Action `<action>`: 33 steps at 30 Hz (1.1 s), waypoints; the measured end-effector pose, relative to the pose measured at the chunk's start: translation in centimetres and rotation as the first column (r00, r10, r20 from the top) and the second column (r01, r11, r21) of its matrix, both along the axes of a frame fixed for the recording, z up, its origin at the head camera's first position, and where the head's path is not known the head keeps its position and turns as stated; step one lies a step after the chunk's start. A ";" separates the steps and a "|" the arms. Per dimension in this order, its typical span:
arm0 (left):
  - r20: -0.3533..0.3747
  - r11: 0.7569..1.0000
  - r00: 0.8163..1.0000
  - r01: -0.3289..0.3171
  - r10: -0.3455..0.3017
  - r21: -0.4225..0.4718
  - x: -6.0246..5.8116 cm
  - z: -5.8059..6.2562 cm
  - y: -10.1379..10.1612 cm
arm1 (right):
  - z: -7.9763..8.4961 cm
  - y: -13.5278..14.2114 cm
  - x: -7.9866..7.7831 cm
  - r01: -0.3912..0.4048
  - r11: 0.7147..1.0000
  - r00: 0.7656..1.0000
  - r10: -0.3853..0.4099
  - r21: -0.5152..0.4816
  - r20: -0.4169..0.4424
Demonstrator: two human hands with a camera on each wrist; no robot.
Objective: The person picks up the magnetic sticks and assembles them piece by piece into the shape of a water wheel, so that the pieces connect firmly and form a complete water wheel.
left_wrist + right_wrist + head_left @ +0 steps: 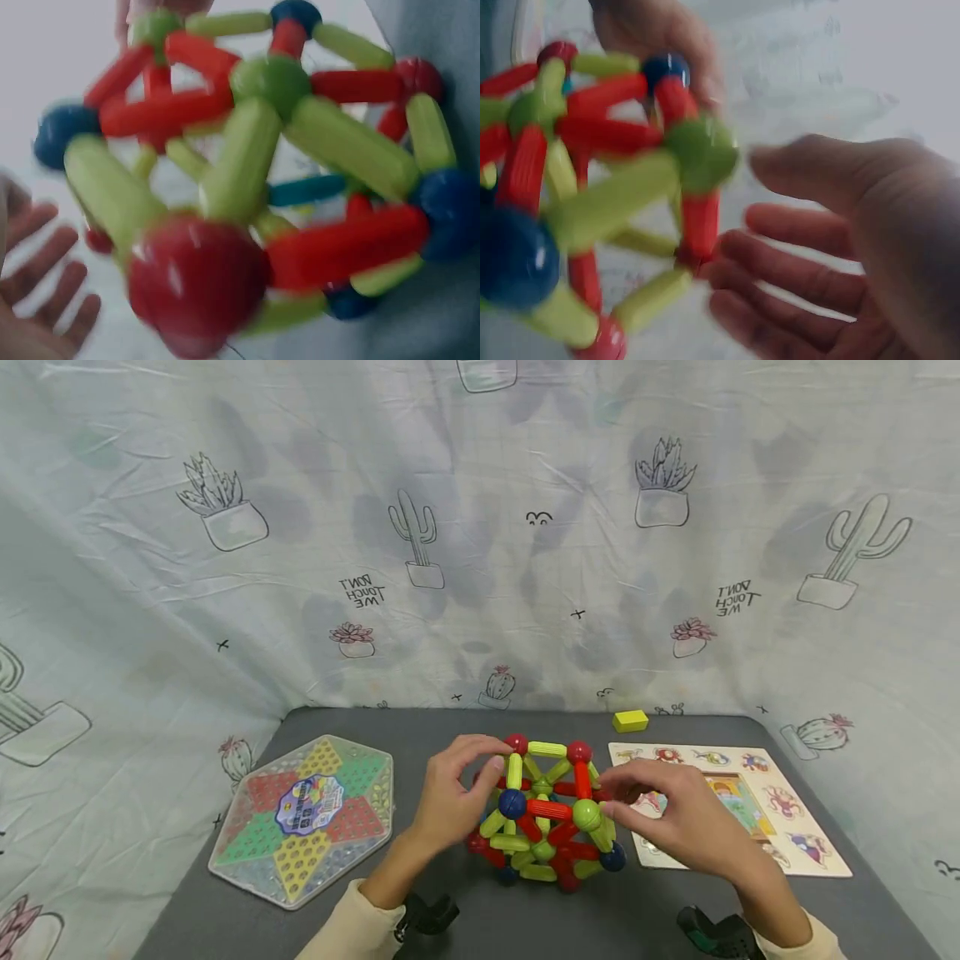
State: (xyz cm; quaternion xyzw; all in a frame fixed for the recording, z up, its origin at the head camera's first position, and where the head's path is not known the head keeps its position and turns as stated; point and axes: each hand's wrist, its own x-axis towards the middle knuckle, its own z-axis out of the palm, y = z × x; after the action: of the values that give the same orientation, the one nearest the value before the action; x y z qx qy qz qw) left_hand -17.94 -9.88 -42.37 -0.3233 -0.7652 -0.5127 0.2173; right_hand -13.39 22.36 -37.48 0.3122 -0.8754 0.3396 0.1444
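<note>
A ball-and-rod magnetic construction toy (550,811) stands on the dark table, built of red and yellow-green rods joined by red, blue and green balls. My left hand (459,789) is at its upper left side, fingertips by the top red ball. In the left wrist view the spread fingers (52,277) lie apart from the rods. On the other side my right hand (678,814) has its thumb near a green ball (701,152). Its fingers are loosely extended beside the red rod, and whether they touch it I cannot tell.
A hexagonal Chinese checkers set (352,864) lies to the left. On the right is a wooden picture puzzle board (813,802), partly behind my right hand. A small yellow block (630,721) sits at the table's back edge, before a patterned curtain (480,610).
</note>
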 end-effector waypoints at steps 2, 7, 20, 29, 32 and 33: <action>0.163 0.998 0.987 -0.016 0.007 0.052 -0.9 -0.8 -0.8 | -0.9 0.5 -1.2 0.053 0.998 0.998 -0.052 -0.032 0.033; 0.473 0.991 0.872 0.135 -0.129 0.022 -2.7 -2.3 -1.8 | -4.7 0.7 -4.1 0.035 0.994 0.947 0.000 -0.104 0.321; 0.521 0.964 0.819 0.263 -0.241 0.032 -3.8 -4.0 -1.0 | -8.7 -2.7 -6.0 0.030 0.950 0.899 0.110 -0.310 0.423; 0.571 0.936 0.743 0.306 -0.350 0.175 -4.6 -5.1 -2.2 | -9.4 -1.3 -7.2 -0.096 0.865 0.824 0.346 -0.492 0.448; 0.609 0.882 0.640 0.297 -0.469 0.367 -5.1 -6.4 -3.2 | -10.6 0.7 -8.0 -0.192 0.702 0.708 0.583 -0.686 0.399; 0.617 0.871 0.619 0.285 -0.486 0.401 -5.2 -6.8 -3.6 | -10.9 1.3 -8.1 -0.195 0.681 0.685 0.610 -0.706 0.399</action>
State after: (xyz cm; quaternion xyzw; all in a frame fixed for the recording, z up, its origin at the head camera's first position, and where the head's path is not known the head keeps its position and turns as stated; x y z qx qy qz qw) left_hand -23.10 -13.44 -49.19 -0.2302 -0.6249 -0.7276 -0.1646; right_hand -21.50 23.63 -48.40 0.3178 -0.6152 0.7087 -0.1352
